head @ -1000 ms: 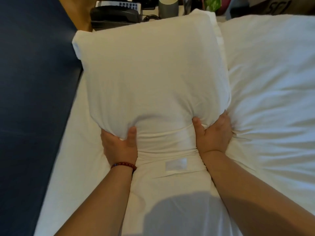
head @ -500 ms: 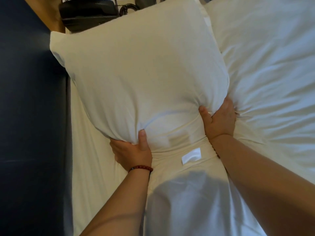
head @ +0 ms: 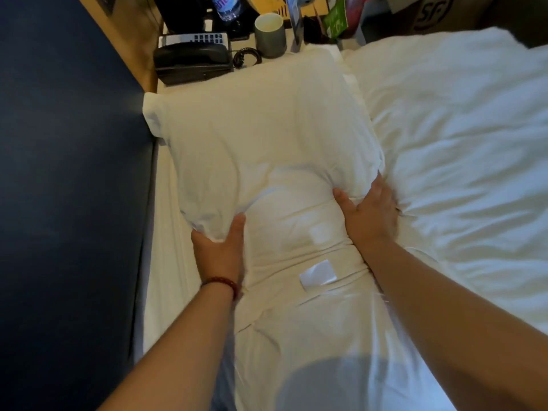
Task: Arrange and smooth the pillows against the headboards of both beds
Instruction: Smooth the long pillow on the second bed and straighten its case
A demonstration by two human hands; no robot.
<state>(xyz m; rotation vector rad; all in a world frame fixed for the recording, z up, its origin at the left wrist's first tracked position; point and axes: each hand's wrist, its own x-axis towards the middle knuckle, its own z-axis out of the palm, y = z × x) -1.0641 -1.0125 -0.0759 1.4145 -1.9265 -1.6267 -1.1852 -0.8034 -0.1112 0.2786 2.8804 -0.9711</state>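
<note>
Two pillows lie stacked on the bed (head: 166, 277) beside the dark headboard (head: 74, 173). The upper pillow (head: 261, 143), plump, soft and seemingly light, buckles wherever squeezed, so its near corners look like the surest holds. The left hand (head: 218, 250) and right hand (head: 370, 212) each close around one, thumbs on top.

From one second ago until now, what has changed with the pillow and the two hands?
Little. The left hand and right hand grip the upper pillow at its near corners as before; nothing was let go. Mostly the view shifted, so the phone and cup show fully again.
</note>
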